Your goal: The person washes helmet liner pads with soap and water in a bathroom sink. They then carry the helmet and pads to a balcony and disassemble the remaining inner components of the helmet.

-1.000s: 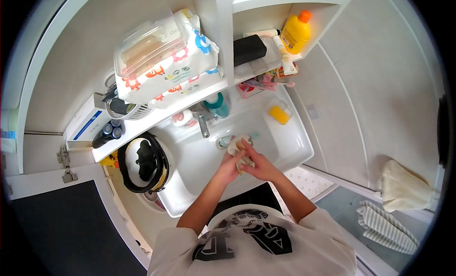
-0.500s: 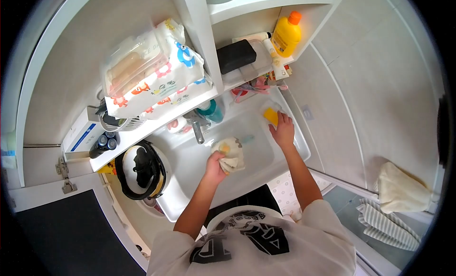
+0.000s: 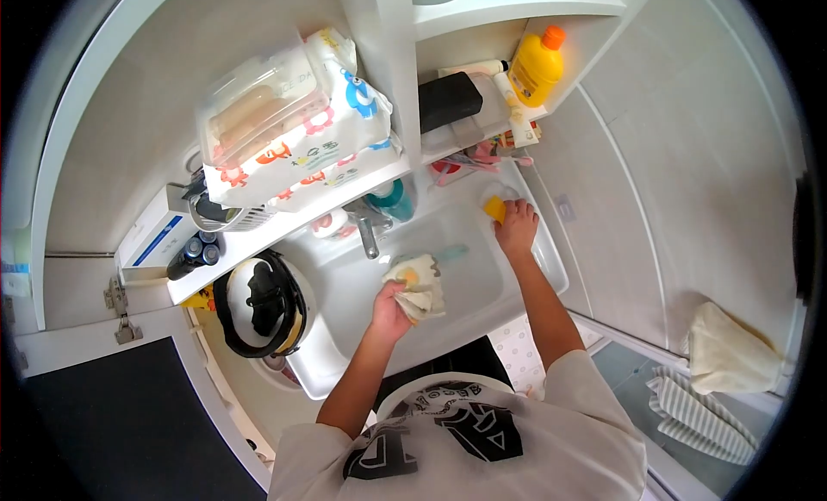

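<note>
A cream cloth with a yellow spot and a ragged dark edge hangs bunched over the white sink. My left hand is closed around its lower end. At the sink's back right corner, my right hand has its fingers curled at a small yellow block. Part of this block is hidden by the fingers, and whether it is soap or sponge I cannot tell. A clear dish seems to lie just behind it. The metal faucet stands left of the cloth.
A teal bottle stands behind the faucet. Left of the sink is a round white container with a black rim. Wipes packs sit on the shelf above, and a yellow bottle stands upper right. A cabinet door hangs open lower left.
My right hand now covers more of the yellow block. The cloth in my left hand has stayed over the sink, slightly turned. The whole view has shifted a little.
</note>
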